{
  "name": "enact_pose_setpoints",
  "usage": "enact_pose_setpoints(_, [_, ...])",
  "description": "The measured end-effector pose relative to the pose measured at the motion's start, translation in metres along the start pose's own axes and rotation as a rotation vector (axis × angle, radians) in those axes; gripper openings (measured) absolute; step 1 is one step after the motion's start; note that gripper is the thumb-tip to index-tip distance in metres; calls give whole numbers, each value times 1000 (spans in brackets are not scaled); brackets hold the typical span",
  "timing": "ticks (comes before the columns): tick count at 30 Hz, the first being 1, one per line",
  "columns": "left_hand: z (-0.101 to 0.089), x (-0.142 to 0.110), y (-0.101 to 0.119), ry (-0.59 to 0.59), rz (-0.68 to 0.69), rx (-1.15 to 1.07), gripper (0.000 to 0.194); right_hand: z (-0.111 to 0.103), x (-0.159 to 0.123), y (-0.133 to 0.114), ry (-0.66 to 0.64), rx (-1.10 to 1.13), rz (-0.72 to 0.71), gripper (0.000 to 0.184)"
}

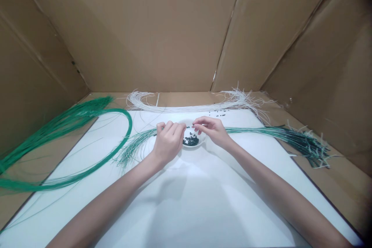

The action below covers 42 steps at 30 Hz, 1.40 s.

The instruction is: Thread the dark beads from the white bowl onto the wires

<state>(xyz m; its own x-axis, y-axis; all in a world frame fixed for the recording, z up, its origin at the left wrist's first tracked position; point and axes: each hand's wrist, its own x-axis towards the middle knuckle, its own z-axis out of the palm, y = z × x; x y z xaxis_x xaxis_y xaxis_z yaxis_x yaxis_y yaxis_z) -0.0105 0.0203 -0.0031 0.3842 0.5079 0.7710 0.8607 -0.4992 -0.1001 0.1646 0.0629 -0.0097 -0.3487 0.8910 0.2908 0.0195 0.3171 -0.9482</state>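
Over the front of a small white bowl [200, 142], my two hands meet with their fingertips a short way apart. Small black beads [191, 139] lie heaped in the bowl. My left hand [171, 139] is closed, its back to me, pinching what looks like a thin strand. A few tiny dark beads seem to sit in the gap between the hands, too small to make out well. My right hand [212, 128] has thumb and forefinger pinched together at the other side of this gap; whatever is between those tips is hidden.
A big green strand coil [129, 124] lies at left. Behind the bowl stretches a white strand bundle [186, 108]. Green strands with dark beaded, white-tipped ends [308, 147] lie at right. Loose beads [221, 115] dot the white board [192, 209]. Cardboard walls [180, 38] surround it.
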Motion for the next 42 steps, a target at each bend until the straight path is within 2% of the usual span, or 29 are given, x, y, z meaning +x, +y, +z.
enact_pose_setpoints(42, [-2,1,-1,3,1,32,11,2,-2,-5,10,26,30,20])
